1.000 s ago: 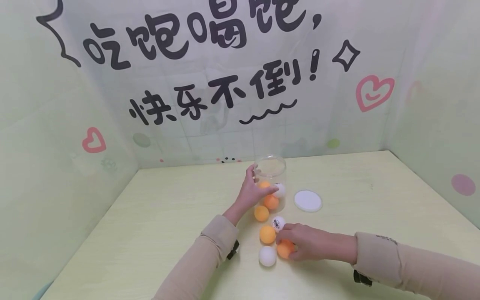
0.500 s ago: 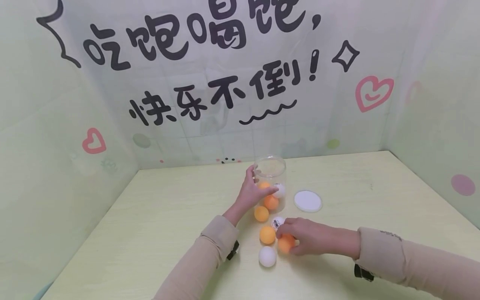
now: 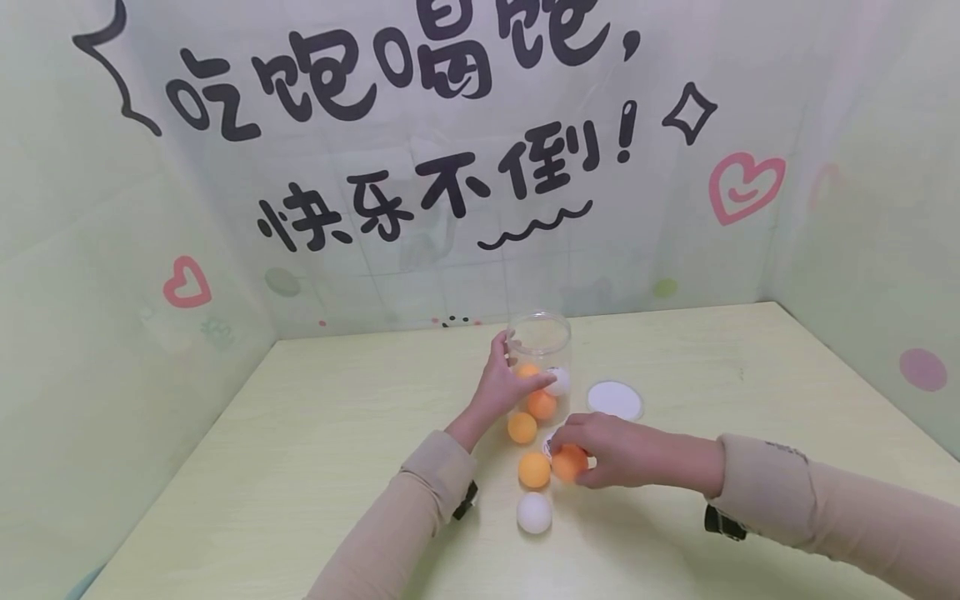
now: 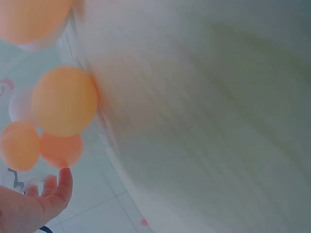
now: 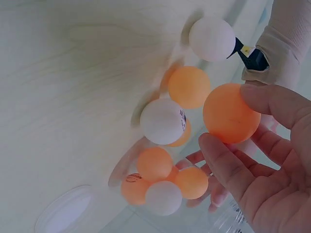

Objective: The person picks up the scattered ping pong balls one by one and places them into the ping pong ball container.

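A smooth orange ball (image 3: 569,464) is pinched in the right-hand grip (image 3: 611,450); a transparent cylindrical container (image 3: 549,357) is encircled partway by the left-hand grip (image 3: 506,386).

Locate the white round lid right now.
In the head view, the white round lid lies on the table, just right of the clear jar and beyond the right hand.

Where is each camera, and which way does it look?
Head: on the head, facing forward and down; left hand, right hand and sleeves show.
Left wrist: on that wrist, facing orange balls; the left hand shows.
Right wrist: on that wrist, facing the pinched orange ball; both hands and a sleeve show.
Head and right wrist share the white lid.
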{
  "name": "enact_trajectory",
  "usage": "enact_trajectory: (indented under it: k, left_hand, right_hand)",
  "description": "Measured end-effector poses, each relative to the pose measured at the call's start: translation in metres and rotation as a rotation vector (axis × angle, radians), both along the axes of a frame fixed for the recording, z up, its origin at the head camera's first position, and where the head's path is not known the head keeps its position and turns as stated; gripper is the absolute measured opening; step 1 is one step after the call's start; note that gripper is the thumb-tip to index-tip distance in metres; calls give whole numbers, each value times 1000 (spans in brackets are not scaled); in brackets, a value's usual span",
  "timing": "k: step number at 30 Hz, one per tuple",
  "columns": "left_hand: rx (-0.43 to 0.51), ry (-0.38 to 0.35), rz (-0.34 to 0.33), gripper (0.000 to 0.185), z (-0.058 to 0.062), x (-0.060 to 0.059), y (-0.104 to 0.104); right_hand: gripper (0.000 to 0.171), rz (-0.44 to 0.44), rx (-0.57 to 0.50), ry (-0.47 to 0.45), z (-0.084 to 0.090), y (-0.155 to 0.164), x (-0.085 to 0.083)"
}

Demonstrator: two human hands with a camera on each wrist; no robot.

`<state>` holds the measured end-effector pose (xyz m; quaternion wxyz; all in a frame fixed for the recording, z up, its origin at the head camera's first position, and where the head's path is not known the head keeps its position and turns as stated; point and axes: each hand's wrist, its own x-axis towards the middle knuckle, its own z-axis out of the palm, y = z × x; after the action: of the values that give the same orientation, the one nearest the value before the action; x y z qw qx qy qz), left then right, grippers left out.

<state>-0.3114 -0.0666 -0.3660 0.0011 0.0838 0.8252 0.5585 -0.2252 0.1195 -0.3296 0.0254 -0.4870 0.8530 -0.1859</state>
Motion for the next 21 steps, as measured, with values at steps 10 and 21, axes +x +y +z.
enact_trajectory:
  k: [10,21]
  left_hand:
    - [20,-3,-13,98,0,0,0]
    - [12,-3,-8,96,0,0,-1]
  right_hand:
    - [27,-58,17,23,19,-1,-5]
    - [27,-59,-2,44,44,-1,-16]
